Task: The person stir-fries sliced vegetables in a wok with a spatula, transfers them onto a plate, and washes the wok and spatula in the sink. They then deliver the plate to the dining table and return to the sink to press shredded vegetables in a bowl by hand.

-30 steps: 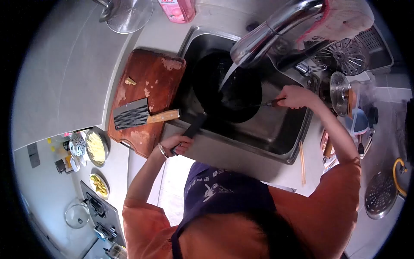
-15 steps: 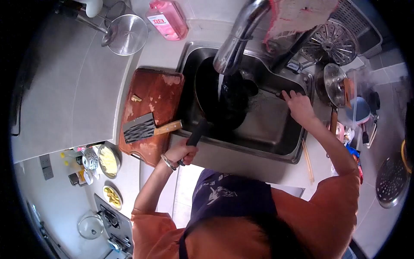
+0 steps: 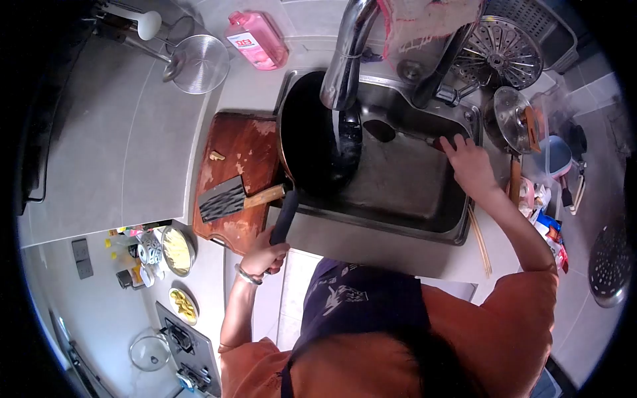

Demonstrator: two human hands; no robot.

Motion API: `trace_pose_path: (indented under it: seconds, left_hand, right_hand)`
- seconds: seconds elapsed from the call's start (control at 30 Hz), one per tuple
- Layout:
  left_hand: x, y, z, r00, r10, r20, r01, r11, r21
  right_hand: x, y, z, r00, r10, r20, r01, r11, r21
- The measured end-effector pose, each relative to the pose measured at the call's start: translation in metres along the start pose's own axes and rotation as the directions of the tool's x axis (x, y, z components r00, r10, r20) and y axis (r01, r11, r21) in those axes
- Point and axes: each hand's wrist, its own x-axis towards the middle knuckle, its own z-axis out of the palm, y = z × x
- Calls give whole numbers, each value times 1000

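My left hand (image 3: 264,252) is closed around the handle of a black wok (image 3: 312,142), tilted over the left side of the sink (image 3: 411,192). Water runs from the faucet (image 3: 348,60) into the wok near its right side. In my right hand (image 3: 470,162), at the sink's right rim, is the dark handle of a ladle (image 3: 379,131). Its dark oval head lies over the sink, to the right of the wok. A cleaver (image 3: 225,199) with a wooden handle rests on the cutting board (image 3: 249,149), left of the wok.
A pink soap bottle (image 3: 257,41) and a strainer (image 3: 201,64) are behind the board. Right of the sink are a lidded pot (image 3: 511,119) and chopsticks (image 3: 479,240). A cloth (image 3: 431,26) hangs near the faucet. Food bowls (image 3: 178,252) stand at lower left.
The wok has moved left and tilted, its rim now near the board. My left hand went left and down with its handle. The ladle's head now shows apart from the wok.
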Motion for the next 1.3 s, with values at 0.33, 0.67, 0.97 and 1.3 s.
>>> trace_pose_path:
  seconds: [0.33, 0.67, 0.97, 1.3]
  left_hand:
    - [-5, -24, 14, 945, -72, 318, 198, 901, -386]
    - [-28, -63, 30, 960, 29, 279, 91, 909, -407]
    - [-16, -61, 22, 964, 147, 222, -18, 867, -498]
    - [-19, -49, 51, 922, 61, 382, 152, 851, -503]
  right_hand:
    - [-14, 34, -41, 969, 244, 36, -242, 916, 320]
    - [-15, 94, -6, 971, 69, 227, -225, 570, 790]
    - [7, 129, 2, 982, -46, 185, -157, 358, 920]
    - [48, 154, 58, 952, -195, 237, -85, 573, 815]
